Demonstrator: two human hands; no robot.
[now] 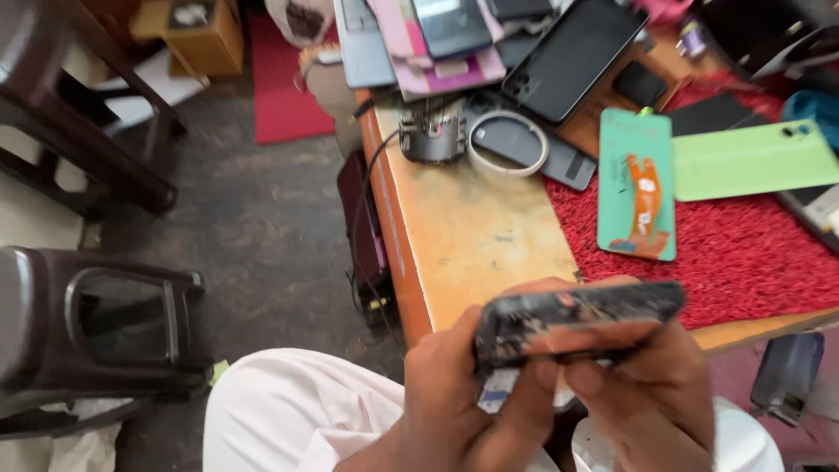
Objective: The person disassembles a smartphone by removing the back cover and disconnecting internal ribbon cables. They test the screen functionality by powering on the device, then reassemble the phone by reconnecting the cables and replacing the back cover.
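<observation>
My left hand (459,402) and my right hand (651,398) both grip a dark opened phone (577,319), held edge-on over my lap just in front of the wooden table (472,236). The phone's inner parts face up and look blurred. My fingers wrap its underside and thumbs press its near edge. White trousers (288,411) cover my knees below.
A red mat (743,253) on the table carries a teal phone case (636,183) and a green phone back (752,159). Several phones and cases (489,44), a white ring (509,144) and a small round metal part (432,135) lie farther back. Dark plastic stools (96,323) stand left.
</observation>
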